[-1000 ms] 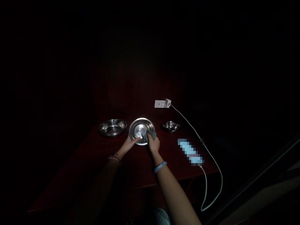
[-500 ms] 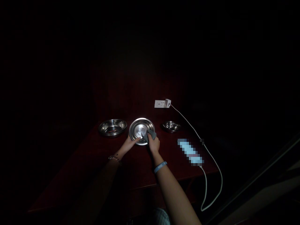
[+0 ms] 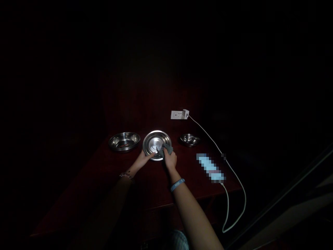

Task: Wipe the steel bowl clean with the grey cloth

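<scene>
A round steel bowl (image 3: 154,139) sits in the middle of a dark red table (image 3: 109,173). My left hand (image 3: 142,160) grips the bowl's near rim, thumb over the edge. My right hand (image 3: 170,160) is closed on a grey cloth (image 3: 166,148) pressed against the bowl's right inner side. A bead bracelet is on my left wrist and a blue band on my right.
A second steel bowl (image 3: 124,141) stands to the left, a smaller one (image 3: 189,139) to the right. A white power strip (image 3: 179,114) lies behind, its cable (image 3: 234,173) running to a blurred-out device (image 3: 210,168) near the table's right edge. The surroundings are dark.
</scene>
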Action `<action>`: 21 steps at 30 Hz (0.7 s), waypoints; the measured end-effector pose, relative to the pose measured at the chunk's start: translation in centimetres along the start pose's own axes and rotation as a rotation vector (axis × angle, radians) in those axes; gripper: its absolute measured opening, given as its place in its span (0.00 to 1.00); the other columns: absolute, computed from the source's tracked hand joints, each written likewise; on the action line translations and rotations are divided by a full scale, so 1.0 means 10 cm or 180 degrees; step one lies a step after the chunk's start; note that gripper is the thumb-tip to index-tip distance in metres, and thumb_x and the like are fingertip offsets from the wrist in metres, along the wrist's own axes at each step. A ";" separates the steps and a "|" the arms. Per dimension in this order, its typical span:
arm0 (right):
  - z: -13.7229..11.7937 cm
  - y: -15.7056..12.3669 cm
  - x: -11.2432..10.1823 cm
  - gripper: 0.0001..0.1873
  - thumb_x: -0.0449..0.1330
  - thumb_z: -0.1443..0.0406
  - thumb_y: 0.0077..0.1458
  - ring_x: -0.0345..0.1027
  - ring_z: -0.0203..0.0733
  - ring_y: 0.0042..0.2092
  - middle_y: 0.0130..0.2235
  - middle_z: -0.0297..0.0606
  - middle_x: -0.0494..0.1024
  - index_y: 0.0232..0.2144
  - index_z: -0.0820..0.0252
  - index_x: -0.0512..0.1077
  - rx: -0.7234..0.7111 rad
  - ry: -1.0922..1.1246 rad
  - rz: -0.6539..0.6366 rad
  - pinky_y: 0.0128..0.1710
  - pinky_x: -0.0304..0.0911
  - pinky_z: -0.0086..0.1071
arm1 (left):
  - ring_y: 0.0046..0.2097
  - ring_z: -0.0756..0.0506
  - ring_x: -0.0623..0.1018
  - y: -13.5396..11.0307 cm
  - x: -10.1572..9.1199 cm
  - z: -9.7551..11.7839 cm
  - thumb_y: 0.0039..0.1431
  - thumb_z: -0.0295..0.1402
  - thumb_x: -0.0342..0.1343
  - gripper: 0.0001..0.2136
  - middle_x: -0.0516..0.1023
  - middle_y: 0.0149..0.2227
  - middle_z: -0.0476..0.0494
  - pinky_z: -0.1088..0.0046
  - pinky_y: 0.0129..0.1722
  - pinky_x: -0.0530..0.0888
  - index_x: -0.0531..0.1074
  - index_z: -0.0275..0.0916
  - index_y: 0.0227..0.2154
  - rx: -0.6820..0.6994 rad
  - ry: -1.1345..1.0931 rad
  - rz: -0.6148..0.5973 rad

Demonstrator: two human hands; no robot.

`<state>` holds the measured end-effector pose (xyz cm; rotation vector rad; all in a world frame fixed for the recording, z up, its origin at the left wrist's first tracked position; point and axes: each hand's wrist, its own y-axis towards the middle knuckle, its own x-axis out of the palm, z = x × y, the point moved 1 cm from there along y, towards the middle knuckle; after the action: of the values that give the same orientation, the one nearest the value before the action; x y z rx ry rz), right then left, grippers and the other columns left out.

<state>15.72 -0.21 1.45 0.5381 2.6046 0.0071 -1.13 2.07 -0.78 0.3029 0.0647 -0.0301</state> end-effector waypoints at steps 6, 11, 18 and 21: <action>0.02 0.01 0.01 0.22 0.56 0.52 0.64 0.81 0.47 0.48 0.44 0.44 0.86 0.46 0.58 0.83 -0.0033 -0.0044 0.0033 0.49 0.72 0.32 | 0.70 0.35 0.65 0.01 -0.02 -0.02 0.56 0.30 0.63 0.31 0.69 0.66 0.28 0.57 0.72 0.54 0.62 0.33 0.62 -0.0011 0.0008 0.0021; 0.03 0.02 0.02 0.22 0.56 0.52 0.64 0.81 0.49 0.48 0.44 0.46 0.86 0.45 0.59 0.83 -0.0018 -0.0059 0.0063 0.48 0.72 0.34 | 0.70 0.35 0.66 0.04 -0.02 -0.08 0.55 0.31 0.64 0.31 0.71 0.65 0.32 0.53 0.72 0.55 0.64 0.38 0.61 0.0031 0.0020 0.0069; 0.02 0.02 0.02 0.23 0.56 0.52 0.64 0.80 0.50 0.50 0.46 0.47 0.86 0.47 0.60 0.82 -0.0002 -0.0039 0.0030 0.50 0.71 0.34 | 0.69 0.32 0.66 0.06 -0.01 -0.11 0.54 0.30 0.63 0.29 0.72 0.64 0.29 0.51 0.71 0.57 0.65 0.34 0.59 -0.0028 -0.0072 0.0173; 0.02 0.01 0.02 0.23 0.57 0.51 0.64 0.80 0.51 0.49 0.46 0.47 0.86 0.47 0.60 0.82 0.0030 -0.0085 0.0039 0.50 0.71 0.36 | 0.68 0.32 0.68 0.07 0.01 -0.10 0.52 0.28 0.63 0.29 0.72 0.64 0.29 0.50 0.71 0.56 0.66 0.35 0.59 -0.0101 -0.0111 0.0247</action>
<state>15.72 -0.05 1.24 0.5539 2.5765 -0.0083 -1.11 3.00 -1.54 0.2728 0.0186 0.0427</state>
